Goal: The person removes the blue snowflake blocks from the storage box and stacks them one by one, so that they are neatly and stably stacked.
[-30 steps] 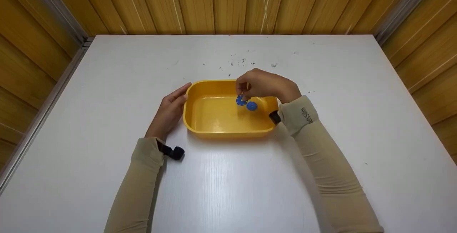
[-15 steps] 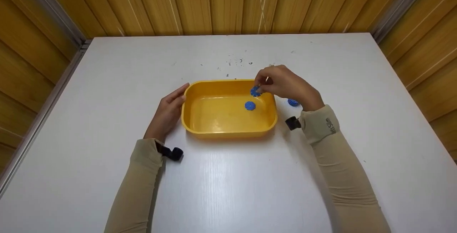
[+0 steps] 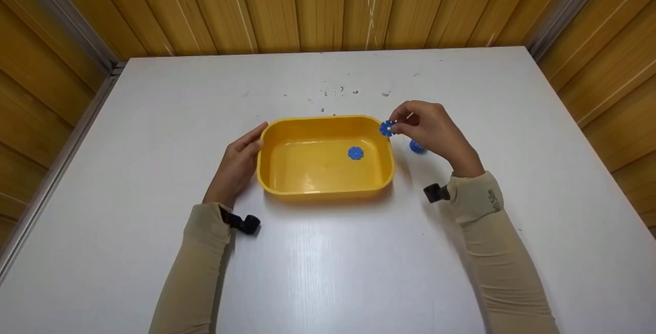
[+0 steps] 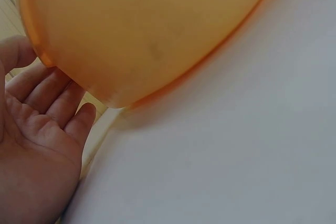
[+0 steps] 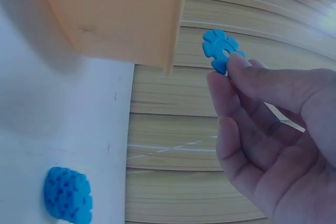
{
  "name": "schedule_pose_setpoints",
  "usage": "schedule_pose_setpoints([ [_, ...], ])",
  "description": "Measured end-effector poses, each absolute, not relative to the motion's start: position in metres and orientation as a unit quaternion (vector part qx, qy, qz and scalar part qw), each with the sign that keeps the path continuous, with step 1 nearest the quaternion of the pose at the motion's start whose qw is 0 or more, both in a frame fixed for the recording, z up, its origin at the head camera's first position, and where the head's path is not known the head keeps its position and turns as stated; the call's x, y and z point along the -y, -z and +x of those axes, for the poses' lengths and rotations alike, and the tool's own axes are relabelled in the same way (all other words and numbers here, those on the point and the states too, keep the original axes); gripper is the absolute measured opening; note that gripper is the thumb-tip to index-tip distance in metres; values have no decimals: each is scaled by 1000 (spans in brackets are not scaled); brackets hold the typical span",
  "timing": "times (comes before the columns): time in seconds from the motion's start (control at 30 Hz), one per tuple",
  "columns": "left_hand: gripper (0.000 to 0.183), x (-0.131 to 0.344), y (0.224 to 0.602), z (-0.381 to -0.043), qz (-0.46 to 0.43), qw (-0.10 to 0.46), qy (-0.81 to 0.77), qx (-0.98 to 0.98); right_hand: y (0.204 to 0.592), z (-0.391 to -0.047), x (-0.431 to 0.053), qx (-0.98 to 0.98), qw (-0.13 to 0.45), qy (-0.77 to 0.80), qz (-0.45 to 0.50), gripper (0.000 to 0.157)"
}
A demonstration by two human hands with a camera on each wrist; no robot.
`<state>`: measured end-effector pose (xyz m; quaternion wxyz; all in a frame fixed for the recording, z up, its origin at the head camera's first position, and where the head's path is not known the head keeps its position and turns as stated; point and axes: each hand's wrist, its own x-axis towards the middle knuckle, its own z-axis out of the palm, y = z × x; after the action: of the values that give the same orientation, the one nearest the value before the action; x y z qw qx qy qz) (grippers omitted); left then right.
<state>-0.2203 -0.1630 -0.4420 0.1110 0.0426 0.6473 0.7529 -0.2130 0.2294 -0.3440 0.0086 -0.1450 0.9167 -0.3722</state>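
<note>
A yellow plastic tub (image 3: pixel 323 195) sits mid-table. My left hand (image 3: pixel 234 166) rests on its left end, thumb at the rim and fingers laid along the outer wall; the left wrist view shows the fingers partly hidden behind the tub (image 4: pixel 152 30). My right hand (image 3: pixel 433 131) pinches a notched blue snowflake disc (image 3: pixel 387 128) between thumb and fingertips, over the tub's far right corner. Seen from the right wrist, that disc (image 5: pixel 220 45) stands on edge. One more blue disc (image 3: pixel 355 153) lies flat inside the tub. A stack of blue discs (image 3: pixel 417 146) sits outside, below my right hand.
The white table (image 3: pixel 328 272) has small dark marks (image 3: pixel 342 89) behind the tub. Wood-look panels (image 3: pixel 318 6) close off the back and sides. Each wrist carries a small black camera, the left one (image 3: pixel 249 224) near the tub's front left.
My right hand has moved right with the pinched disc, from inside the tub to its far right corner. The stack outside has come into sight. My left hand stays at the tub's end.
</note>
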Motion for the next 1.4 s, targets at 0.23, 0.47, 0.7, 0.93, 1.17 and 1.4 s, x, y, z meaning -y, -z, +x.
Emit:
schedule_pose_setpoints([
  [0.23, 50, 169, 443, -216, 31, 108, -743, -660, 356, -213, -240, -923, 4, 372, -101, 20],
  [0.47, 50, 173, 444, -214, 25, 107, -745, -658, 361, -219, -252, -925, 40, 374, -52, 22],
  [0.7, 51, 172, 445, -215, 45, 104, -756, -644, 372, -222, -267, -923, 72, 378, -33, 23],
  [0.93, 51, 172, 443, -216, 35, 104, -759, -642, 382, -230, -278, -923, 93, 372, -26, 25],
  [1.17, 51, 172, 444, -214, 25, 107, -750, -652, 388, -232, -279, -921, 102, 375, -11, 27],
  [1.4, 50, 172, 445, -215, 20, 108, -747, -656, 389, -233, -284, -924, 102, 369, -1, 30],
])
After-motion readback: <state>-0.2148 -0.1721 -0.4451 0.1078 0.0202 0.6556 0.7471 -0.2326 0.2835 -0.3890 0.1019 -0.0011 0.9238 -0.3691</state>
